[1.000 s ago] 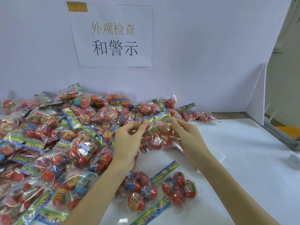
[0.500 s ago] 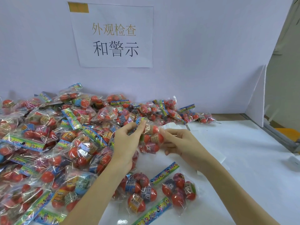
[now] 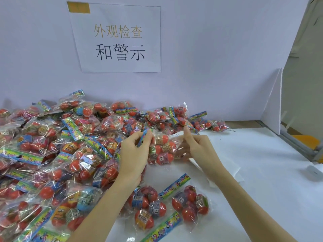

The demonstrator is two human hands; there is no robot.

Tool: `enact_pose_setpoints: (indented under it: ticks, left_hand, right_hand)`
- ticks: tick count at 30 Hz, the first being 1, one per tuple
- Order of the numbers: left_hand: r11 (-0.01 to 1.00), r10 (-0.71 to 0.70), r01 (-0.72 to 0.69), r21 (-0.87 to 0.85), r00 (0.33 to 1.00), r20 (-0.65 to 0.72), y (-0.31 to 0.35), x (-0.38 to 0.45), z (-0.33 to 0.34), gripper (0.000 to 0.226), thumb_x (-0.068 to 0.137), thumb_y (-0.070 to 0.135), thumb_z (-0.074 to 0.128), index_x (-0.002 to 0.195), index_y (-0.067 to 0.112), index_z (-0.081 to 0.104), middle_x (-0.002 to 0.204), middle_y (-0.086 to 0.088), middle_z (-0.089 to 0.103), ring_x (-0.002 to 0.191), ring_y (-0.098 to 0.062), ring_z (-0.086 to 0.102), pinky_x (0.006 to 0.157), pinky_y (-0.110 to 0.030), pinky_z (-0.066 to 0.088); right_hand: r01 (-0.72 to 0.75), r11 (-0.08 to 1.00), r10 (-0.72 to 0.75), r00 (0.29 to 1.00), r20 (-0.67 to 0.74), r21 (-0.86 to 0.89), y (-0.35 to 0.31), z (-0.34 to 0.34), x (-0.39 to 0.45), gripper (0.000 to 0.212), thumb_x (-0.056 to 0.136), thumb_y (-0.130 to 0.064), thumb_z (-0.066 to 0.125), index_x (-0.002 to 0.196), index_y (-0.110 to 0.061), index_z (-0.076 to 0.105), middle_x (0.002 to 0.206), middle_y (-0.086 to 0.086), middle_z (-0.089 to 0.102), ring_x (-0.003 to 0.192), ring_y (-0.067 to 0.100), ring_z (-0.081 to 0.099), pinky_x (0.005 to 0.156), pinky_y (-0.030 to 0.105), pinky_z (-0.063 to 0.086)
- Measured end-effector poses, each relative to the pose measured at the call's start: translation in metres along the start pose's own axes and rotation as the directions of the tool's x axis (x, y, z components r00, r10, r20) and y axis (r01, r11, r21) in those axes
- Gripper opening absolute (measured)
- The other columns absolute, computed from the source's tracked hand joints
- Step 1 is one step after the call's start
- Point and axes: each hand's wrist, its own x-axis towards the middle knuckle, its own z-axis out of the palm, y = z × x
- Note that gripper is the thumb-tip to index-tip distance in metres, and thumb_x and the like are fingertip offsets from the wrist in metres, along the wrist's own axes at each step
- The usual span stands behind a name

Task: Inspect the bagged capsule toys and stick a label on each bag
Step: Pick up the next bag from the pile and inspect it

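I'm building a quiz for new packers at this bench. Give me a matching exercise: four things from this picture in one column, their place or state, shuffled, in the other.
Things
1. held bag of capsule toys
2. paper sign
3. heap of bagged capsule toys
4. two separate bags

Places or states
A. taped on the back wall
B. lying on the white table nearest the person, between the forearms
C. piled on the left of the table
D. lifted, the left hand pinching its header card, the right hand at its other edge

Pairs: 1-D, 2-A, 3-C, 4-B
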Motion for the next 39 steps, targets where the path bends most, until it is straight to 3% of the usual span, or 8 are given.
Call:
enact_pose_setpoints:
  ticks: [3,5,8,12,19,23,29,39]
  left_hand:
    - [0.977,0.118,-0.110,0.183,0.993,-0.030,-0.002,0.003,-0.004,0.027,0.102,0.037,0.064,0.075,0.038,0.067,0.071,-0.003,0.070,0.064,-0.017,0.061,0.068,-0.040,0.052]
    - [0.938,0.164,-0.160,0.307,0.986,0.014,-0.006,0.004,-0.005,0.027,0.101,0.035,0.066,0.079,0.024,0.074,0.070,-0.006,0.071,0.057,-0.020,0.058,0.066,-0.040,0.056]
    - [0.887,0.167,-0.167,0.431,0.985,0.037,-0.008,0.004,-0.004,0.027,0.102,0.027,0.065,0.124,0.015,0.075,0.095,0.017,0.071,0.066,0.003,0.056,0.063,-0.002,0.045]
    - [0.833,0.179,-0.261,0.489,0.962,0.208,-0.014,0.005,-0.005,0.051,0.106,0.004,0.049,0.142,0.039,0.057,0.070,0.002,0.063,0.044,-0.010,0.042,0.042,-0.023,0.034]
    - [0.774,0.074,-0.182,0.606,0.977,0.199,-0.015,0.001,0.001,0.033,0.103,0.033,0.054,0.081,0.021,0.075,0.090,0.011,0.068,0.062,-0.009,0.057,0.055,-0.020,0.036]
    - [0.717,0.112,-0.233,0.657,0.969,0.221,-0.019,0.001,0.003,0.034,0.094,0.062,0.062,0.099,0.031,0.077,0.097,0.013,0.064,0.068,-0.005,0.053,0.055,-0.020,0.037]
    - [0.749,0.091,-0.223,0.624,0.967,0.236,-0.022,0.004,0.002,0.017,0.094,0.047,0.072,0.099,0.033,0.080,0.100,0.013,0.065,0.088,-0.009,0.063,0.069,-0.030,0.053]
    - [0.757,0.067,-0.210,0.619,0.967,0.245,-0.025,0.008,0.000,0.020,0.102,0.046,0.060,0.102,0.038,0.079,0.101,0.013,0.058,0.071,-0.003,0.055,0.058,-0.023,0.046]
  right_hand:
    - [0.059,0.931,-0.125,0.979,-0.161,-0.361,0.013,-0.017,0.012,0.025,0.108,-0.029,0.053,0.121,-0.017,0.071,0.095,-0.002,0.079,0.090,0.016,0.076,0.080,0.036,0.062]
    - [0.098,0.766,-0.159,0.986,-0.040,-0.635,0.023,-0.025,0.014,0.037,0.104,-0.030,0.059,0.141,-0.024,0.058,0.132,-0.004,0.070,0.122,0.016,0.063,0.108,0.035,0.047]
    - [0.189,0.588,-0.030,0.977,0.212,-0.787,0.034,-0.024,0.012,0.066,0.101,-0.050,0.061,0.160,-0.030,0.037,0.164,-0.006,0.039,0.152,0.016,0.033,0.120,0.032,0.026]
    - [0.252,0.553,-0.094,0.966,0.241,-0.794,0.035,-0.019,0.011,0.049,0.104,-0.045,0.057,0.151,-0.034,0.050,0.152,-0.009,0.054,0.144,0.017,0.044,0.117,0.044,0.036]
    - [0.251,0.551,-0.096,0.967,0.238,-0.796,0.024,-0.017,0.009,0.025,0.101,-0.039,0.059,0.125,-0.036,0.064,0.128,-0.006,0.058,0.123,0.021,0.052,0.106,0.044,0.041]
    - [0.278,0.578,-0.136,0.960,0.246,-0.767,0.024,-0.012,0.007,0.022,0.101,-0.037,0.059,0.122,-0.034,0.065,0.121,-0.005,0.057,0.117,0.019,0.050,0.101,0.036,0.041]
    - [0.365,0.576,-0.207,0.931,0.301,-0.731,0.030,-0.007,0.008,0.039,0.103,-0.025,0.062,0.140,-0.039,0.062,0.119,-0.004,0.055,0.110,0.014,0.049,0.095,0.027,0.041]
    - [0.470,0.616,-0.392,0.879,0.272,-0.632,0.028,-0.004,0.003,0.029,0.099,-0.010,0.070,0.123,-0.022,0.078,0.128,-0.005,0.073,0.121,0.011,0.066,0.106,0.028,0.049]
